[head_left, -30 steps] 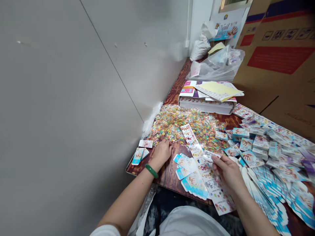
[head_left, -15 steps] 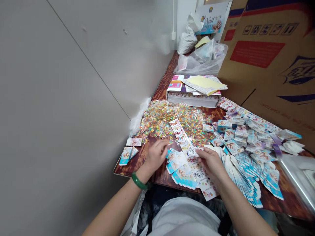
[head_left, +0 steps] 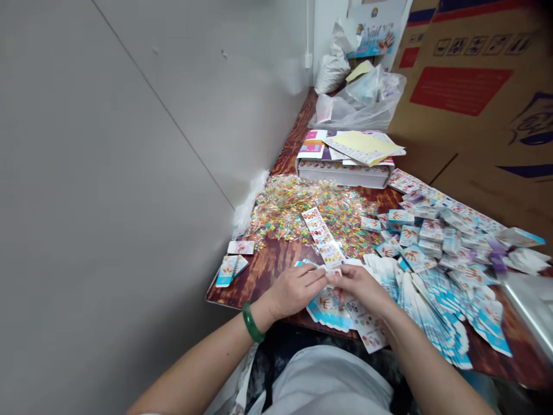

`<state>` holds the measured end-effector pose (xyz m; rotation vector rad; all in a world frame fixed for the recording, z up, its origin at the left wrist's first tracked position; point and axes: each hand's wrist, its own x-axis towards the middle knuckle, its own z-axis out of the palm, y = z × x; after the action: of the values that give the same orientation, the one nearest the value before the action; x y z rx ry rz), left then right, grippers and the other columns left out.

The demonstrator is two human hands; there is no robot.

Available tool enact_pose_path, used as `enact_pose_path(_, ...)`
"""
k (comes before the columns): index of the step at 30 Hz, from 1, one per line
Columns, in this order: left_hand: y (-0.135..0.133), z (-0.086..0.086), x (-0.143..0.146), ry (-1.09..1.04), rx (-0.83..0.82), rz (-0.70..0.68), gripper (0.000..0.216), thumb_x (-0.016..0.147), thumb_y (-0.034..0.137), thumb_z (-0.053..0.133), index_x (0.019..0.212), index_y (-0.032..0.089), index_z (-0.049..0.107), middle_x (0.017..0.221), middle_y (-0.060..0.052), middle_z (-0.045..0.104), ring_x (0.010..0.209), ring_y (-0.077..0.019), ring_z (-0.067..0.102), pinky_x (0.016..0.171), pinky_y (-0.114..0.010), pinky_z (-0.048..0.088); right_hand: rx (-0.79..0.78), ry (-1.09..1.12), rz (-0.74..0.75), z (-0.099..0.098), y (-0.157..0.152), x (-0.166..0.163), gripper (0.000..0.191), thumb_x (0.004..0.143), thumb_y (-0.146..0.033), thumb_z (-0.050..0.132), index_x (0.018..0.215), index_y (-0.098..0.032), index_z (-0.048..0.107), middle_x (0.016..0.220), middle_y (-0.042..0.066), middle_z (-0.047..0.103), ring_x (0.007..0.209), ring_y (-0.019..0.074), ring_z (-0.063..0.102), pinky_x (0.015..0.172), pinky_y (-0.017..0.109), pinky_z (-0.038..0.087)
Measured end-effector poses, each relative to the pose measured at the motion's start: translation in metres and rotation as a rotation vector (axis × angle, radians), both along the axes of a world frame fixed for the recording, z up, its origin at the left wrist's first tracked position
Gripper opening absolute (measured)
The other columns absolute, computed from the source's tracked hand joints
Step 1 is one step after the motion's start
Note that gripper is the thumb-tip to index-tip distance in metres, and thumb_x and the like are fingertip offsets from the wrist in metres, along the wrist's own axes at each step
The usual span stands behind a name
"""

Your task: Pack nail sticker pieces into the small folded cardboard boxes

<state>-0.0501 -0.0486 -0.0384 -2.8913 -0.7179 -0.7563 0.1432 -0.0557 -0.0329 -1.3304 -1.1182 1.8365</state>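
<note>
My left hand [head_left: 298, 290], with a green bangle on the wrist, is closed, its fingertips pinching the left end of a small printed sticker piece [head_left: 334, 280]. From the other side my right hand [head_left: 364, 288] grips the same piece between thumb and fingers. Under the hands lies a long printed sticker strip [head_left: 325, 239], running from the front edge towards the pile of small clear packets [head_left: 298, 207] with colourful bits. Beneath my fingers, partly hidden, fan out several flat blue-and-white cartons [head_left: 330, 314]. Whether anything else is tucked between my fingertips is hidden.
Folded small boxes [head_left: 432, 230] are heaped at the right, behind a fan of flat cartons [head_left: 436, 311]. A white box of sticker strips [head_left: 345, 176] stands behind the packets. A large cardboard carton [head_left: 466, 132] borders the right, a grey wall [head_left: 151, 202] the left.
My left hand has moved right and towards me, from above the table to meet my right hand at the sticker piece. The view has shifted slightly.
</note>
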Motion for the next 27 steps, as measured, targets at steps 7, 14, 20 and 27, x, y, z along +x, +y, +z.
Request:
enact_pose_path(7,0.035,0.012,-0.053,0.145,-0.226,0.7,0.028,0.088,0.026,0.039,0.108,0.016,0.056,0.109,-0.011,0.06,0.102,-0.0234,0.053,0.09,-0.039,0.041,0.013,-0.081,-0.08,-0.01,0.001,0.011,0.029,0.061,-0.04,0.074,0.066,-0.014,0.062,0.05,-0.002,0.053,0.044,0.0088,0.044,0.043,0.022,0.034)
enact_pose_path(14,0.068,0.0,-0.114,0.456,-0.457,0.922,0.041,0.075,0.015,0.047,0.115,0.02,0.053,0.111,-0.014,0.059,0.107,-0.0315,0.047,0.088,-0.046,0.032,0.029,-0.026,-0.15,-0.013,-0.001,0.011,0.024,0.065,-0.037,0.072,0.065,-0.015,0.063,0.049,-0.003,0.051,0.043,0.0079,0.041,0.042,0.021,0.029)
enact_pose_path(20,0.077,0.008,-0.112,0.499,-0.472,0.814,0.04,0.073,0.008,0.044,0.109,0.02,0.057,0.099,-0.012,0.065,0.099,-0.029,0.051,0.086,-0.044,0.03,0.033,-0.044,-0.146,-0.01,-0.001,0.011,0.025,0.066,-0.038,0.072,0.065,-0.015,0.062,0.048,-0.003,0.053,0.042,0.0082,0.043,0.044,0.021,0.03)
enact_pose_path(27,0.083,0.011,-0.111,0.526,-0.475,0.765,0.04,0.07,0.005,0.047,0.106,0.019,0.06,0.095,-0.012,0.066,0.092,-0.0271,0.055,0.079,-0.037,0.038,0.035,-0.034,-0.151,-0.009,0.0,0.016,0.027,0.066,-0.04,0.072,0.07,-0.015,0.064,0.052,-0.003,0.053,0.044,0.009,0.042,0.045,0.022,0.031)
